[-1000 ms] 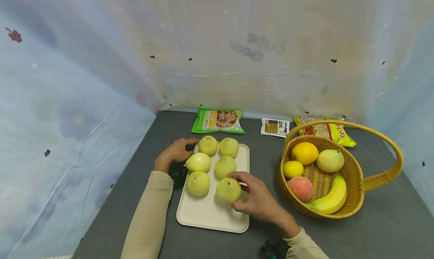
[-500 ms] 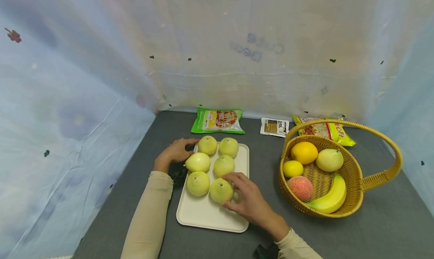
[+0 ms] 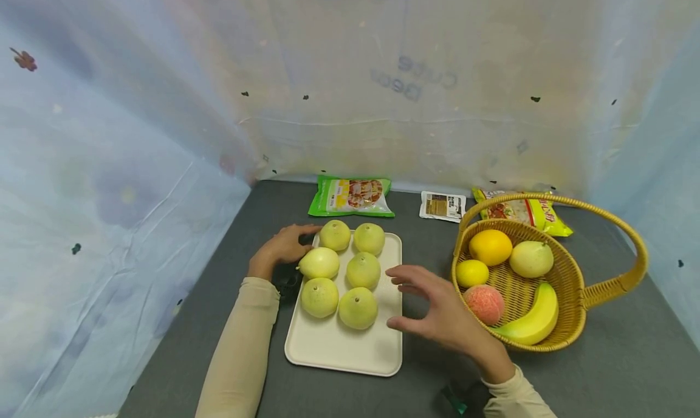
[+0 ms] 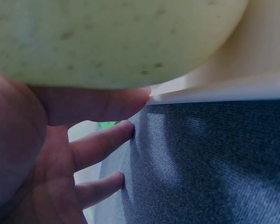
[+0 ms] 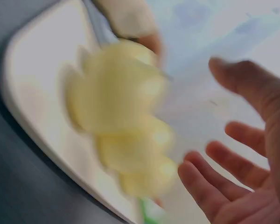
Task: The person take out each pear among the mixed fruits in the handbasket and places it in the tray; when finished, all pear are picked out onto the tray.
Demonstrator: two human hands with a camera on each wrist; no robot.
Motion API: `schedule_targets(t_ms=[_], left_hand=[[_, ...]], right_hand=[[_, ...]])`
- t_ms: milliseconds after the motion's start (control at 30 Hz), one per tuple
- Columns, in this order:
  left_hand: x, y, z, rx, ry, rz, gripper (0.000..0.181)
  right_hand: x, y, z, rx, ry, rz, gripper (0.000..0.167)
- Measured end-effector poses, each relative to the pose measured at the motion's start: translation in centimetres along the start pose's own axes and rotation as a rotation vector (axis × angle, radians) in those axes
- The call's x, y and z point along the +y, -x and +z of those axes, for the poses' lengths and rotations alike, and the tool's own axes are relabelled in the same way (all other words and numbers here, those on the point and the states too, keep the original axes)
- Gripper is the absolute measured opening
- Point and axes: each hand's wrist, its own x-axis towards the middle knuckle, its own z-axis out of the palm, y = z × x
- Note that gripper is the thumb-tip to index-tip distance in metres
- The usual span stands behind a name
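A cream tray [image 3: 344, 352] bears several pale yellow-green, pear-like fruits in two columns. The nearest right fruit [image 3: 358, 308] sits on the tray, apart from my right hand [image 3: 440, 313]. That hand hovers over the tray's right edge, thumb and fingers spread around nothing. My left hand [image 3: 281, 246] lies at the tray's far left edge, beside a fruit with a stem [image 3: 319, 263]. In the left wrist view, one digit of the left hand reaches the tray's rim under a spotted fruit [image 4: 121, 42], and other extended fingertips are at the dark cloth. The right wrist view is blurred.
A wicker basket [image 3: 576, 311] with a tall handle stands at right, holding an orange, a lemon, a peach, a banana [image 3: 533, 321] and a pale green fruit. Along the back lie a green food packet [image 3: 352, 196], a small white sachet [image 3: 443, 206] and a yellow packet [image 3: 552, 217].
My right hand moved left with the nearest right fruit, set it beside its neighbour, then released it and drew back to the right with fingers spread. The left hand stayed put.
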Motion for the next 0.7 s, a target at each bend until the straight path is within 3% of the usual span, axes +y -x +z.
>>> schedule_targets(t_ms=[100,300,533,700], left_hand=[[0.1,0.0,0.0,0.003,-0.002,0.008,0.060],[0.1,0.1,-0.1,0.003,0.006,0.020,0.060],[-0.1,0.1,-0.1,0.004,0.013,0.014,0.059],[0.0,0.0,0.0,0.005,0.010,0.005,0.059]], right_hand=[[-0.5,0.6,-3.6,0.031,-0.008,0.008,0.071],[-0.9,2.3,-10.2,0.115,0.095,0.055,0.071],[-0.4,3.6,-15.4,0.194,0.333,0.216,0.062],[0.9,3.8,-18.1,0.143,0.533,0.386,0.069]])
